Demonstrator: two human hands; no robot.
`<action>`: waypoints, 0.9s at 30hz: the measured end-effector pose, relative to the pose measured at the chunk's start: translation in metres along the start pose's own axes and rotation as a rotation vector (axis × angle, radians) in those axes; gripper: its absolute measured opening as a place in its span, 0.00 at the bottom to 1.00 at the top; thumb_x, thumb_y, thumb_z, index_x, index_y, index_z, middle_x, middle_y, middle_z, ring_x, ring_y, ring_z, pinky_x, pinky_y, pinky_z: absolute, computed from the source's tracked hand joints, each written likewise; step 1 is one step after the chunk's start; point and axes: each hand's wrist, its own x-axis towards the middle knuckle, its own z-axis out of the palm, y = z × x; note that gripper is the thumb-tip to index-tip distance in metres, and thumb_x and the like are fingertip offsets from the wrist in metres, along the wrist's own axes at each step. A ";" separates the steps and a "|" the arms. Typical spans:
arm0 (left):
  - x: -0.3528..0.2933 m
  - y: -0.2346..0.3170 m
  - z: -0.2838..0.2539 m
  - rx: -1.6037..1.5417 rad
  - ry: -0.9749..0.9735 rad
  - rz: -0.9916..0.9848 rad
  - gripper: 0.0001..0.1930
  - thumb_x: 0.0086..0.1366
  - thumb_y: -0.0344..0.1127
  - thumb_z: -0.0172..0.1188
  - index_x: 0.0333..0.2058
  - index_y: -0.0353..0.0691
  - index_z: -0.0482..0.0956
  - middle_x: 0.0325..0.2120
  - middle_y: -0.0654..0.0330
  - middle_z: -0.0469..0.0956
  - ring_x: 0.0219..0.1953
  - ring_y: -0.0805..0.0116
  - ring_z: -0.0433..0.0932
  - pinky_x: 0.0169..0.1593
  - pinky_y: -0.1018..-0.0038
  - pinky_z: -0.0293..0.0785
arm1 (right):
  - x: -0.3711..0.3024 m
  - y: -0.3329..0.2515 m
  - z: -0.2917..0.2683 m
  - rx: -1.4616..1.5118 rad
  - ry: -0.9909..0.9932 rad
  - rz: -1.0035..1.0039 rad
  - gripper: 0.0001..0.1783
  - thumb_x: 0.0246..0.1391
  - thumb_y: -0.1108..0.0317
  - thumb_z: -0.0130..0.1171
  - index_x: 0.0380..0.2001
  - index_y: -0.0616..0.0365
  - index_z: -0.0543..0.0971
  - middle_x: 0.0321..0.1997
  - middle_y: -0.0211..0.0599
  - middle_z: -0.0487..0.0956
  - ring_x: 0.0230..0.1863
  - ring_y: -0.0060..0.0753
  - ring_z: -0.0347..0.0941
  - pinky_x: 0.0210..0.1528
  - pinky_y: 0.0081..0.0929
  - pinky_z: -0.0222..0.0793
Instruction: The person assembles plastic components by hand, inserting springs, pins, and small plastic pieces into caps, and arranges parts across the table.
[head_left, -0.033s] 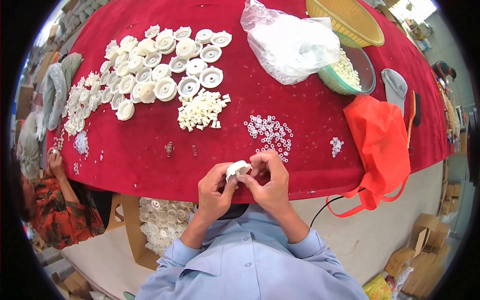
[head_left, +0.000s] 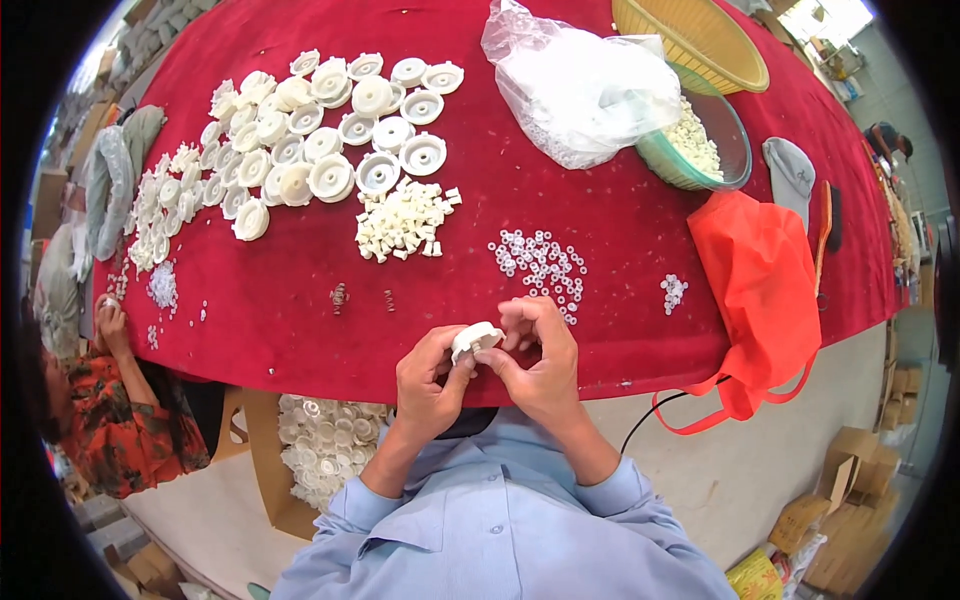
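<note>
Near the table's front edge, my left hand [head_left: 432, 378] is closed around a white round plastic part [head_left: 478, 340], which is tilted, with notches on its rim. A small pale piece sticks out from the side facing me. My right hand [head_left: 545, 362] is closed at the part's right side, its thumb against that small piece and its index finger bent above. Whether the right fingertips hold anything tiny cannot be made out. Just beyond the hands lies a spread of small white washers [head_left: 540, 262]. Farther left are a pile of cream plastic plugs [head_left: 402, 222] and many similar round parts [head_left: 330, 176].
A red cloth covers the table [head_left: 450, 285]. Small springs [head_left: 389, 300] lie left of centre. To the right are a red-orange bag [head_left: 752, 290], a green bowl [head_left: 735, 150], a clear plastic bag [head_left: 580, 90] and a yellow basket [head_left: 700, 40]. Another person [head_left: 120, 420] sits at left.
My right index finger has lifted very slightly. The left hand and the round part stay in place.
</note>
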 end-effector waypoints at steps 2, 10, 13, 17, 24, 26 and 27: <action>0.000 -0.001 -0.001 -0.044 -0.006 0.016 0.13 0.69 0.20 0.61 0.52 0.29 0.78 0.47 0.53 0.80 0.41 0.72 0.84 0.41 0.77 0.84 | 0.005 0.002 -0.002 -0.009 -0.062 -0.038 0.21 0.44 0.82 0.73 0.44 0.60 0.83 0.39 0.36 0.81 0.32 0.23 0.75 0.33 0.22 0.72; -0.002 0.000 -0.002 0.010 -0.035 0.044 0.17 0.67 0.21 0.65 0.53 0.30 0.79 0.44 0.54 0.83 0.44 0.72 0.84 0.45 0.75 0.84 | 0.007 0.017 0.000 -0.019 -0.158 -0.115 0.17 0.46 0.83 0.68 0.42 0.61 0.83 0.35 0.35 0.81 0.29 0.24 0.74 0.30 0.22 0.68; -0.004 0.002 0.001 -0.017 -0.014 0.037 0.18 0.66 0.20 0.66 0.54 0.30 0.79 0.45 0.55 0.83 0.45 0.72 0.83 0.47 0.75 0.83 | 0.006 0.018 0.000 -0.020 -0.139 -0.090 0.15 0.47 0.82 0.68 0.41 0.61 0.83 0.34 0.35 0.81 0.29 0.26 0.75 0.29 0.23 0.69; -0.005 0.002 0.002 -0.181 0.059 0.005 0.16 0.67 0.20 0.65 0.53 0.29 0.79 0.44 0.56 0.84 0.44 0.72 0.83 0.47 0.76 0.83 | -0.004 0.019 0.008 0.012 -0.100 -0.154 0.16 0.49 0.83 0.68 0.43 0.62 0.82 0.38 0.41 0.82 0.34 0.37 0.81 0.34 0.30 0.76; -0.007 -0.003 -0.003 -0.283 0.081 -0.012 0.10 0.70 0.22 0.64 0.48 0.30 0.79 0.38 0.58 0.83 0.37 0.75 0.82 0.40 0.78 0.81 | -0.007 -0.012 -0.011 -0.028 -0.228 -0.179 0.19 0.49 0.84 0.69 0.45 0.60 0.84 0.40 0.40 0.83 0.37 0.29 0.82 0.38 0.25 0.77; -0.007 -0.001 -0.002 -0.317 0.068 -0.020 0.09 0.70 0.23 0.64 0.48 0.30 0.79 0.38 0.57 0.83 0.36 0.74 0.82 0.40 0.78 0.81 | -0.003 -0.014 -0.029 -0.068 -0.194 -0.157 0.17 0.50 0.83 0.68 0.45 0.60 0.84 0.39 0.41 0.83 0.37 0.35 0.82 0.38 0.28 0.78; -0.008 0.001 -0.001 -0.348 0.052 -0.028 0.09 0.71 0.23 0.63 0.48 0.31 0.79 0.37 0.57 0.82 0.35 0.73 0.82 0.39 0.78 0.81 | 0.000 -0.014 -0.042 -0.105 -0.157 -0.135 0.15 0.51 0.81 0.68 0.44 0.60 0.83 0.38 0.43 0.82 0.37 0.40 0.82 0.38 0.31 0.78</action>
